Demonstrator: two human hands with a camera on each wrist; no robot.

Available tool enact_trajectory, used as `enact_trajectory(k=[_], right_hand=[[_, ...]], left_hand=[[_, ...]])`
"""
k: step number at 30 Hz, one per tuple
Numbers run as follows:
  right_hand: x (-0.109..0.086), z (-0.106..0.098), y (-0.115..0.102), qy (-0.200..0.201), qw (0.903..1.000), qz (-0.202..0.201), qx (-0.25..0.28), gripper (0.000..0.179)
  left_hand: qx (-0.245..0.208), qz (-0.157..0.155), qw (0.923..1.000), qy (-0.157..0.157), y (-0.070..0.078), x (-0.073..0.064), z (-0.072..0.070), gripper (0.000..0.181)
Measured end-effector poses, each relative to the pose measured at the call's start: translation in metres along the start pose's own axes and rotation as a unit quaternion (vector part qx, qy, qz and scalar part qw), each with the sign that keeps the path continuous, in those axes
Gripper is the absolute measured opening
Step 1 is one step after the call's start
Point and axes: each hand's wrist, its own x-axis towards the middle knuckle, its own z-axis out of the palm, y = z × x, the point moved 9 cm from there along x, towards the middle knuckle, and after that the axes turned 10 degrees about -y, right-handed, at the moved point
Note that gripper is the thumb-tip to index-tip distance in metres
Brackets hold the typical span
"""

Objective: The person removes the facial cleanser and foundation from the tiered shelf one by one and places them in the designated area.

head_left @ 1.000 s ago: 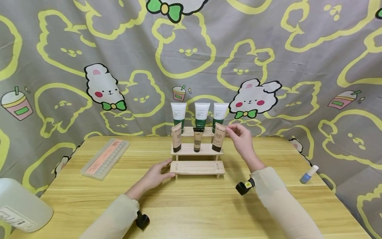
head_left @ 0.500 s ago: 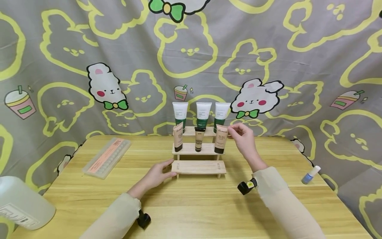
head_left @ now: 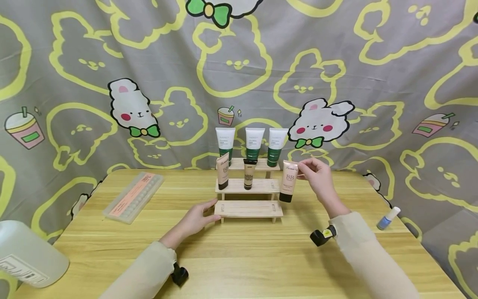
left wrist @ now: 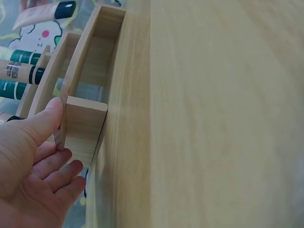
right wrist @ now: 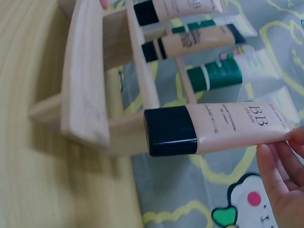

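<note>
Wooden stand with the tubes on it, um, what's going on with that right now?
A person has both hands at the wooden stand. The right hand pinches a BB tube by its upper end, cap down, in the air by the stand's right end. The left hand grips the left end of the lowest step. Another BB tube and a smaller tube stand on the middle step, with three white-and-green tubes on the top step.

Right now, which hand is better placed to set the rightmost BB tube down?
Probably the right hand: it pinches that BB tube by its top; the left hand holds the wooden stand.
</note>
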Motion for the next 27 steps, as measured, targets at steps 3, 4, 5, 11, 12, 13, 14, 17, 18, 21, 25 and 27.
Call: enact_trajectory(k=[3,4,5,11,12,13,14,17,18,21,25,27], right_hand=[[-0.003,-0.007,0.012,-0.009,0.9997,0.02,0.004,0.024],[-0.004,-0.009,0.017,-0.013,0.9995,0.028,0.005,0.025],[-0.005,-0.012,0.021,-0.018,0.9991,0.037,0.009,0.026],[-0.011,-0.021,0.045,-0.04,0.9954,0.086,0.014,0.022],[-0.012,-0.023,0.048,-0.041,0.9947,0.094,0.014,0.021],[-0.012,-0.024,0.052,-0.043,0.9939,0.101,0.014,0.021],[-0.013,-0.024,0.056,-0.046,0.993,0.108,0.012,0.021],[-0.014,-0.025,0.069,-0.06,0.9892,0.133,0.005,0.021],[-0.015,-0.025,0.073,-0.065,0.9878,0.141,0.003,0.021],[-0.016,-0.024,0.087,-0.088,0.983,0.161,-0.008,0.02],[-0.016,-0.022,0.111,-0.129,0.9777,0.165,0.009,0.018],[-0.018,-0.021,0.12,-0.138,0.9733,0.183,0.012,0.02]], left_hand=[[0.002,0.0,1.0,-0.001,0.001,0.0,0.0,0.062],[0.004,0.001,1.0,-0.002,0.001,0.0,0.0,0.062],[0.005,0.002,1.0,-0.002,0.001,0.0,0.0,0.062],[0.008,0.004,1.0,0.0,0.002,-0.001,0.0,0.062],[0.008,0.004,1.0,0.0,0.002,0.0,0.0,0.062],[0.008,0.004,1.0,-0.001,0.002,0.0,0.0,0.062],[0.008,0.004,1.0,-0.001,0.002,0.0,-0.001,0.062],[0.01,0.003,0.9999,-0.001,0.001,0.0,-0.001,0.062],[0.01,0.003,0.9999,-0.001,0.001,0.0,-0.001,0.062],[0.013,0.002,0.9999,-0.002,0.0,0.001,-0.001,0.063],[0.012,0.002,0.9999,-0.006,-0.001,0.001,0.0,0.063],[0.011,0.002,0.9999,-0.007,-0.002,0.002,0.0,0.063]])
